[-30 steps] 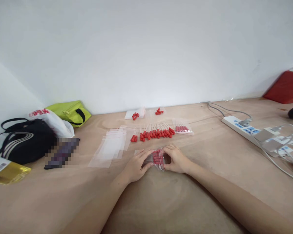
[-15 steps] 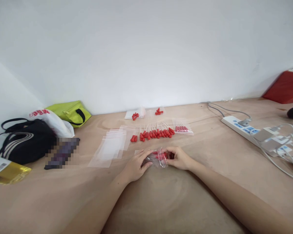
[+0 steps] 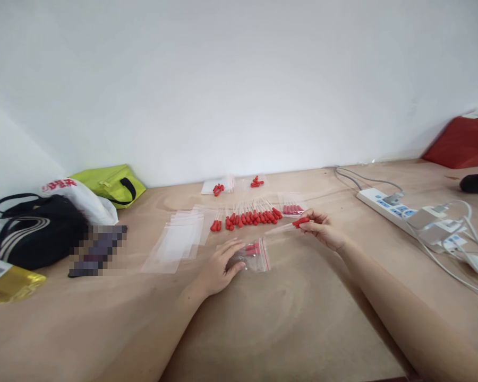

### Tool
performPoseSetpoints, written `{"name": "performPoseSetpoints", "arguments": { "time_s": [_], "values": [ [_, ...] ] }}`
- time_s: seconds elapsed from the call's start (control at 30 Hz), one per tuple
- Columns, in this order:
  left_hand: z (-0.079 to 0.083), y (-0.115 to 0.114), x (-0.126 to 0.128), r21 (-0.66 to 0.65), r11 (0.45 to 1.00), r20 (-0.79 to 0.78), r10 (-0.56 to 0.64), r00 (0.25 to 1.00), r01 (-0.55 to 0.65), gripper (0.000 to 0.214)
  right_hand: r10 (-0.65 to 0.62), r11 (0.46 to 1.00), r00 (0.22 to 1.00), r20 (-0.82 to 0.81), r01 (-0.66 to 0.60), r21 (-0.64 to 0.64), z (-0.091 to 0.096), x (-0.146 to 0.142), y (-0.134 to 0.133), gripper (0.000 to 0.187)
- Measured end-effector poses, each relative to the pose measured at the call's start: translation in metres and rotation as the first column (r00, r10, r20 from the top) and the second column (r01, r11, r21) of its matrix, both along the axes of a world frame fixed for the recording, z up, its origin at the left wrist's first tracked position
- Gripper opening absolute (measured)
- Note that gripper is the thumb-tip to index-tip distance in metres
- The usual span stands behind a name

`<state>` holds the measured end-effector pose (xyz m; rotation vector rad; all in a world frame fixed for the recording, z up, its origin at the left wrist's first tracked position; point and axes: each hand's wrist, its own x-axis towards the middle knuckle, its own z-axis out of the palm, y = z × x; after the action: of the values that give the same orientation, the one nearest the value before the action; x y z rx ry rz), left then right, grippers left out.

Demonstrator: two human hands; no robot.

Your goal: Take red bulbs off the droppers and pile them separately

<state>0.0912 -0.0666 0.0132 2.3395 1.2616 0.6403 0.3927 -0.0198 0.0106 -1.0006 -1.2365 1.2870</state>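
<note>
A: Where is the left hand (image 3: 223, 268), and what has it got?
B: It lies in the near middle of the table (image 3: 295, 318), grasping the left part of a clear bag (image 3: 259, 263); its fingers rest on the far side of the bag, its thumb on the near side; the bag's red-edged mouth faces right, and a few red bulbs (image 3: 252, 248) show inside.
A: And the right hand (image 3: 324, 231)?
B: It is to the right of the clear bag and a little farther off; thumb and fingers pinch a dropper (image 3: 301, 222) by its red end; the pale stem points left, over the far side of the bag; whether more than one is held, I cannot tell.
A: What lies beyond the hands?
B: A row of droppers (image 3: 247, 217), red ends near and pale stems far; a filled bag (image 3: 291, 208) sits just right of that row, and flat bags (image 3: 179, 239) overlap to its left; farther off, near the wall (image 3: 239, 95), are two small red heaps, a left heap (image 3: 218, 189) and a right heap (image 3: 257, 182).
A: And at the sides?
B: A white power strip (image 3: 382, 204) with plugs and cables on the right; a black bag (image 3: 51, 228) and a yellow-green bag (image 3: 111, 183) on the left.
</note>
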Motion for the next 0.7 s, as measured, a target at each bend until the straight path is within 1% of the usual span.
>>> {"name": "performPoseSetpoints", "arguments": {
  "time_s": [0.07, 0.1, 0.13, 0.17, 0.2, 0.23, 0.27, 0.3, 0.33, 0.37, 0.4, 0.43, 0.47, 0.5, 0.53, 0.6, 0.67, 0.7],
  "values": [
    [0.003, -0.002, 0.004, 0.051, 0.996, 0.102, 0.062, 0.993, -0.067, 0.03, -0.067, 0.988, 0.997, 0.033, 0.062, 0.139, 0.007, -0.004, -0.005, 0.023],
    [0.006, -0.003, 0.009, 0.038, 0.994, 0.159, 0.095, 0.983, -0.102, 0.027, -0.098, 0.971, 0.993, 0.072, 0.08, 0.225, 0.01, -0.01, -0.009, 0.021],
    [0.009, -0.004, 0.014, -0.02, 0.991, 0.221, 0.133, 0.966, -0.132, 0.026, -0.138, 0.942, 0.983, 0.122, 0.092, 0.321, 0.013, -0.017, -0.013, 0.019],
    [0.012, -0.004, 0.021, -0.123, 0.982, 0.285, 0.175, 0.942, -0.145, 0.026, -0.189, 0.898, 0.966, 0.178, 0.096, 0.43, 0.014, -0.026, -0.019, 0.016],
    [0.016, -0.005, 0.029, -0.264, 0.955, 0.355, 0.226, 0.907, -0.135, 0.028, -0.249, 0.835, 0.939, 0.237, 0.085, 0.543, 0.014, -0.036, -0.025, 0.012],
    [0.018, -0.005, 0.037, -0.421, 0.902, 0.426, 0.294, 0.856, -0.1, 0.031, -0.302, 0.764, 0.907, 0.295, 0.045, 0.644, 0.013, -0.046, -0.031, 0.01],
    [0.02, -0.005, 0.045, -0.558, 0.829, 0.489, 0.366, 0.792, -0.039, 0.033, -0.324, 0.708, 0.871, 0.369, -0.035, 0.705, 0.01, -0.056, -0.037, 0.011],
    [0.021, -0.004, 0.052, -0.658, 0.753, 0.537, 0.44, 0.72, 0.03, 0.032, -0.336, 0.65, 0.839, 0.428, -0.123, 0.75, 0.006, -0.065, -0.042, 0.015],
    [0.021, -0.004, 0.057, -0.726, 0.681, 0.564, 0.51, 0.649, 0.096, 0.03, -0.339, 0.594, 0.803, 0.49, -0.221, 0.773, 0.001, -0.073, -0.045, 0.019],
    [0.021, -0.003, 0.061, -0.767, 0.625, 0.575, 0.57, 0.587, 0.145, 0.025, -0.345, 0.54, 0.77, 0.537, -0.305, 0.785, -0.003, -0.079, -0.048, 0.022],
    [0.02, -0.002, 0.063, -0.795, 0.581, 0.571, 0.62, 0.538, 0.174, 0.02, -0.356, 0.496, 0.749, 0.558, -0.355, 0.793, -0.008, -0.083, -0.05, 0.026],
    [0.02, -0.001, 0.063, -0.816, 0.548, 0.557, 0.66, 0.504, 0.184, 0.016, -0.359, 0.47, 0.736, 0.574, -0.389, 0.792, -0.011, -0.086, -0.051, 0.028],
    [0.02, 0.001, 0.06, -0.831, 0.528, 0.539, 0.688, 0.485, 0.176, 0.013, -0.359, 0.465, 0.728, 0.584, -0.403, 0.789, -0.013, -0.086, -0.05, 0.031],
    [0.021, 0.005, 0.055, -0.841, 0.52, 0.522, 0.704, 0.481, 0.152, 0.012, -0.355, 0.48, 0.725, 0.59, -0.401, 0.781, -0.015, -0.085, -0.049, 0.033],
    [0.024, 0.011, 0.048, -0.844, 0.525, 0.506, 0.706, 0.496, 0.114, 0.012, -0.348, 0.509, 0.722, 0.598, -0.39, 0.767, -0.015, -0.083, -0.048, 0.035],
    [0.032, 0.029, 0.03, -0.823, 0.568, 0.456, 0.673, 0.582, -0.011, 0.014, -0.334, 0.582, 0.726, 0.601, -0.343, 0.737, -0.016, -0.077, -0.044, 0.035],
    [0.044, 0.055, 0.01, -0.736, 0.653, 0.337, 0.584, 0.739, -0.18, 0.016, -0.333, 0.64, 0.746, 0.577, -0.271, 0.72, -0.016, -0.071, -0.04, 0.032],
    [0.049, 0.069, 0.002, -0.711, 0.668, 0.305, 0.574, 0.76, -0.22, 0.017, -0.335, 0.659, 0.758, 0.56, -0.236, 0.714, -0.017, -0.068, -0.038, 0.031]
  ]
}}
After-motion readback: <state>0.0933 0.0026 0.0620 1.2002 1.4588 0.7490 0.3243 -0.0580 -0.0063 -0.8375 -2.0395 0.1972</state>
